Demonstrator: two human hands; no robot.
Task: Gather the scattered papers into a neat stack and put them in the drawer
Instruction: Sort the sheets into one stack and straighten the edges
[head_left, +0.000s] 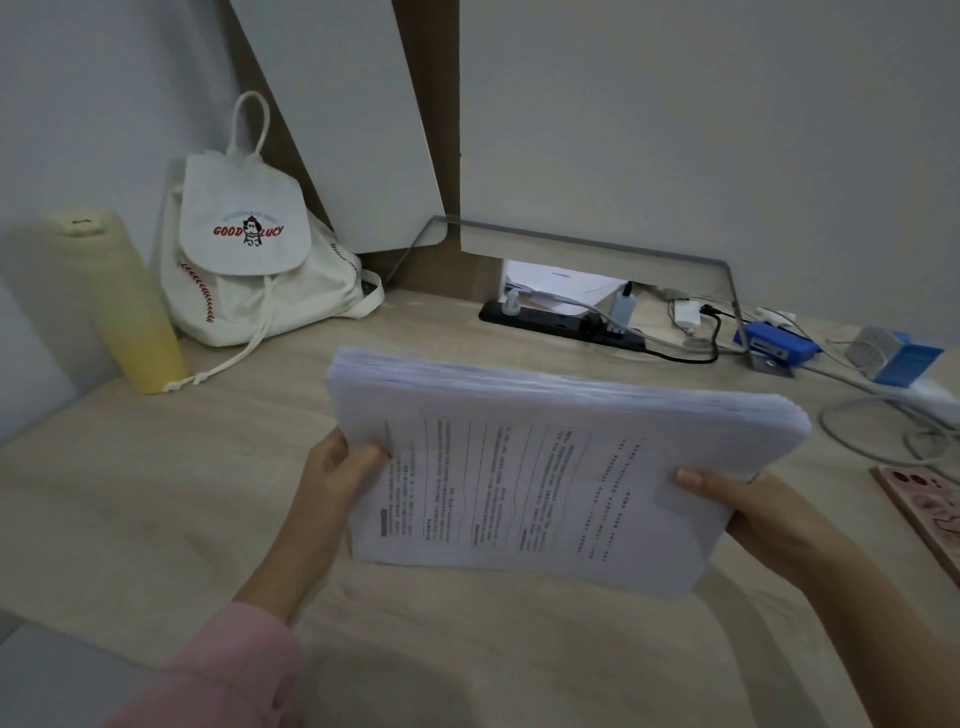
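Fingers (698, 480) of both hands clamp a thick paper stack (545, 467) by its side edges, left hand (337, 467) and right hand (753, 512) holding it tilted above the desk (156, 493), near a backpack (244, 249).

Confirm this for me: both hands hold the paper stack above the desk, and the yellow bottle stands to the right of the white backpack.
One detail is wrong. In the head view the yellow bottle stands to the left of the white backpack, not the right. The rest holds: the left hand and the right hand hold the paper stack above the desk.
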